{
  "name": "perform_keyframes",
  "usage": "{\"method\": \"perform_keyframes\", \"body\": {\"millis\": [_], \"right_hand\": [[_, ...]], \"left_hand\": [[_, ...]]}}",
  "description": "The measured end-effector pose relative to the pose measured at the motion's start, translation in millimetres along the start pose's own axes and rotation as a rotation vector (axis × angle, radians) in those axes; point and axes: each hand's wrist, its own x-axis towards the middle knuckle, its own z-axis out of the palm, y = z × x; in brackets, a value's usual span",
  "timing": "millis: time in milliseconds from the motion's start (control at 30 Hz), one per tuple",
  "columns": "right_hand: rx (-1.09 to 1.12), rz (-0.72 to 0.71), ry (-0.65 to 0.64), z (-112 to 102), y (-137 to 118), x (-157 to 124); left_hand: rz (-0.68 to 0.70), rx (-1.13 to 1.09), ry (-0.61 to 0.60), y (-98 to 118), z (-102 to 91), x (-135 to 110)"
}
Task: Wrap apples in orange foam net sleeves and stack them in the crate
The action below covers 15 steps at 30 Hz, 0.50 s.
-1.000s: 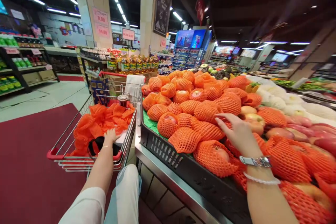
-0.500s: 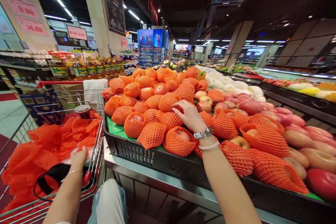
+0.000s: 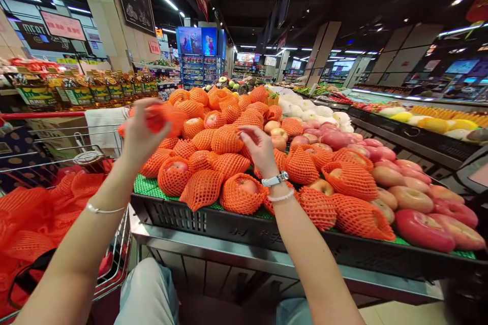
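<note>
Raised over the left end of the display, my left hand (image 3: 139,134) is closed around an orange foam net (image 3: 163,118), blurred by motion. Whether anything sits inside that net I cannot tell. My right hand (image 3: 261,150) hovers over the middle of the pile, thumb and fingers slightly apart, nothing visible between them. Its fingertips are beside an apple in an orange foam net (image 3: 227,139); contact is unclear. Other netted apples surround it, one with its red skin showing (image 3: 247,186). Bare apples (image 3: 423,228) lie in rows to the right.
A black crate edge (image 3: 213,221) borders the apples along a metal ledge (image 3: 183,246). At left stands a shopping cart (image 3: 120,236) heaped with orange foam nets (image 3: 34,223). Oil bottles (image 3: 99,89) line a shelf behind it. White-netted fruit (image 3: 305,109) lies farther back.
My left hand has risen from the cart to above the apples, with an orange foam net in it. The view has turned right; my right hand stays over the pile.
</note>
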Motion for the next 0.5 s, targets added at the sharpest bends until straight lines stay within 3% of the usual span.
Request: {"method": "perform_keyframes", "body": {"millis": [100,200,333,500], "right_hand": [[0.264,0.053,0.091,-8.1,0.0,4.8],[0.341,0.107,0.124,-16.8,3.5,8.9],[0.305,0.114,0.239,-20.0,13.4,11.6],[0.282,0.016,0.238,-11.3,19.1,12.4]], "left_hand": [[0.120,-0.168,-0.211,59.4,49.8,28.7],[0.167,-0.229,-0.257,90.6,86.6,46.6],[0.224,-0.314,-0.271,97.1,104.6,47.8],[0.157,-0.514,-0.348,75.6,106.6,29.7]]}}
